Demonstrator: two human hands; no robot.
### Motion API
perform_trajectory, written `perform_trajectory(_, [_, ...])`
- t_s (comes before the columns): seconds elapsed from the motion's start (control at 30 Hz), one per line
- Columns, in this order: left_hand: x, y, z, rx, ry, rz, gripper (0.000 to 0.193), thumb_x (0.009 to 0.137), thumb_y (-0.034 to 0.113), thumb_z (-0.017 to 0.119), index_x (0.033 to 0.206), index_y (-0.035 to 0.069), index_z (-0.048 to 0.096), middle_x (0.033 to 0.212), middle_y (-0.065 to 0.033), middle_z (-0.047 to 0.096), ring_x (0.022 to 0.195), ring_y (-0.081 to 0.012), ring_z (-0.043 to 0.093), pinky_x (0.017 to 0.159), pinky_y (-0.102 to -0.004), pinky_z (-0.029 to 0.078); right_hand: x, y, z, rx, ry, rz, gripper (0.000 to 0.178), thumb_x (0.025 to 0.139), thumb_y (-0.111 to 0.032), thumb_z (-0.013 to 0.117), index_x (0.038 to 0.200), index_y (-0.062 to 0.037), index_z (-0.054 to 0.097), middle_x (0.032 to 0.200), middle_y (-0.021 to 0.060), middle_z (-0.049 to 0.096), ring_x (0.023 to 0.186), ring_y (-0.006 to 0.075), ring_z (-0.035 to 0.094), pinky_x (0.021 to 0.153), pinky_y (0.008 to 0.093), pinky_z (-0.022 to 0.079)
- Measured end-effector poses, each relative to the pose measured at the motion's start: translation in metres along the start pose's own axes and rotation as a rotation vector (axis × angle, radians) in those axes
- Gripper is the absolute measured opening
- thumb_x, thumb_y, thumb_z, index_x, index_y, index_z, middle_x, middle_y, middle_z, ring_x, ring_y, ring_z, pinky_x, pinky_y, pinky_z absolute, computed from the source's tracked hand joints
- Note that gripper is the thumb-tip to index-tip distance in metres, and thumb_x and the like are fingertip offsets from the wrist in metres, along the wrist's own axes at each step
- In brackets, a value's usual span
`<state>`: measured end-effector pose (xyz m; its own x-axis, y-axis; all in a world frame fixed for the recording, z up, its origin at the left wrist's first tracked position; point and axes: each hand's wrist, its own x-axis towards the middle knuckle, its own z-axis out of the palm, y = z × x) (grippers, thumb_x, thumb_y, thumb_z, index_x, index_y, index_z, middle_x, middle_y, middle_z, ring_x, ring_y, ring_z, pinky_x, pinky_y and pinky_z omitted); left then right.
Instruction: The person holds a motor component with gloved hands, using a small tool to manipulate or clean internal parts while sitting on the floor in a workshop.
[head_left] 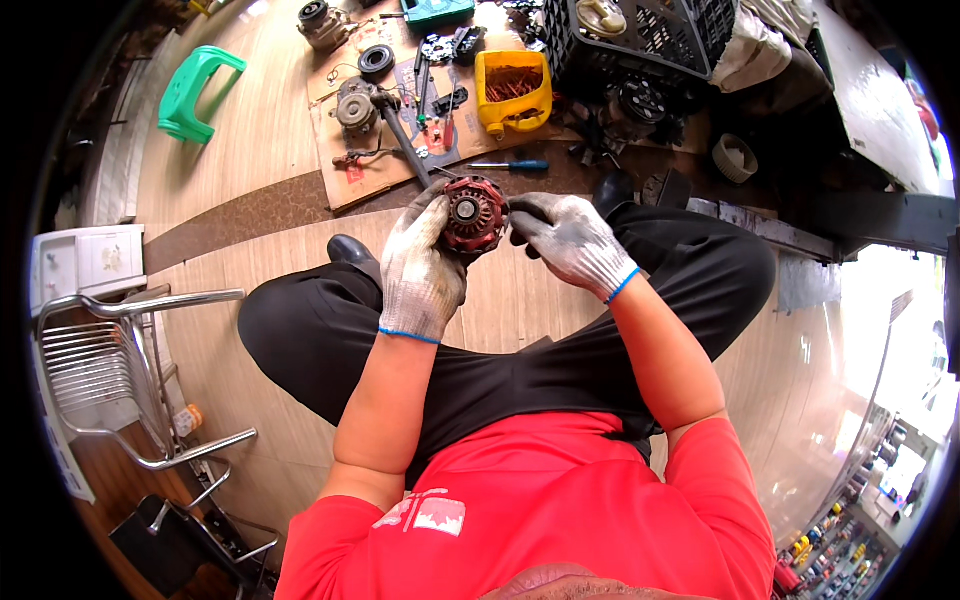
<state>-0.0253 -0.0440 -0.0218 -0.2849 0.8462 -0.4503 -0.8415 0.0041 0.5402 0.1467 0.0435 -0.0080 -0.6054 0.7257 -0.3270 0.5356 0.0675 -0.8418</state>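
Observation:
In front of my lap, my left hand (418, 250), in a whitish knit glove with a blue cuff, grips a round alternator part (468, 212) by its left side. Reddish windings ring its dark rim, and a metal shaft end shows in the middle. My right hand (578, 240), gloved the same way, is at the part's right edge. Its grey-coated fingers are bent and pressed together; what they hold, if anything, is hidden. Just beyond lies a blue-handled screwdriver (525, 165) on the floor.
Ahead, a cardboard sheet (345, 190) bears tools and metal parts, including a pulley (376, 60). Nearby stand a yellow container (515, 110) of copper-coloured pieces and a black crate (640, 50). A green stool (185, 100) is far left, a metal-framed chair (100, 365) left.

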Motion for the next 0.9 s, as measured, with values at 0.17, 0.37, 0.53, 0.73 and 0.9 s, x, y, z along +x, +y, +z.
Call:
perform_trajectory(0.17, [0.000,-0.006,-0.001,0.056,0.045,0.025,0.029,0.102,0.009,0.051,0.128,-0.003,0.055,0.122,-0.0218,0.065,0.107,-0.0340,0.069,0.090,-0.0499,0.060,-0.008,-0.005,-0.005,-0.344,0.167,-0.153,0.028,0.097,-0.032,0.058,0.105,-0.0073,0.070,0.092,0.0176,0.072,0.086,0.0379,0.069,0.072,0.0474,0.054])
perform_trajectory(0.37, [0.006,-0.013,-0.005,0.014,0.077,0.099,0.030,0.103,0.009,0.050,0.130,-0.002,0.053,0.121,-0.0226,0.066,0.104,-0.0355,0.069,0.089,-0.0514,0.059,-0.048,-0.031,0.002,-0.581,0.182,-0.341,0.023,0.095,-0.033,0.060,0.099,-0.0117,0.070,0.082,0.0141,0.071,0.074,0.0345,0.070,0.063,0.0456,0.055])
perform_trajectory(0.53, [0.006,-0.007,-0.006,-0.042,0.070,0.071,0.033,0.102,0.013,0.050,0.130,-0.005,0.054,0.120,-0.0252,0.065,0.101,-0.0392,0.070,0.081,-0.0514,0.062,-0.056,-0.013,0.024,-0.647,0.017,-0.272,0.023,0.095,-0.033,0.059,0.094,-0.0128,0.069,0.079,0.0143,0.071,0.072,0.0353,0.070,0.061,0.0480,0.055])
perform_trajectory(0.73, [0.005,-0.001,-0.006,-0.093,0.027,-0.039,0.033,0.102,0.014,0.050,0.129,-0.005,0.055,0.121,-0.0254,0.065,0.105,-0.0399,0.068,0.082,-0.0522,0.062,-0.013,0.051,0.014,-0.721,0.192,-0.006,0.028,0.097,-0.034,0.053,0.094,-0.0109,0.070,0.090,0.0168,0.073,0.086,0.0368,0.071,0.076,0.0484,0.056])
perform_trajectory(0.9, [0.001,-0.004,-0.002,0.020,0.073,-0.003,0.025,0.102,0.010,0.051,0.123,-0.003,0.057,0.120,-0.0232,0.065,0.105,-0.0387,0.068,0.087,-0.0525,0.061,-0.016,0.030,-0.037,-0.724,0.434,0.017,0.033,0.100,-0.037,0.053,0.112,-0.0099,0.069,0.103,0.0157,0.073,0.094,0.0349,0.070,0.082,0.0442,0.056])
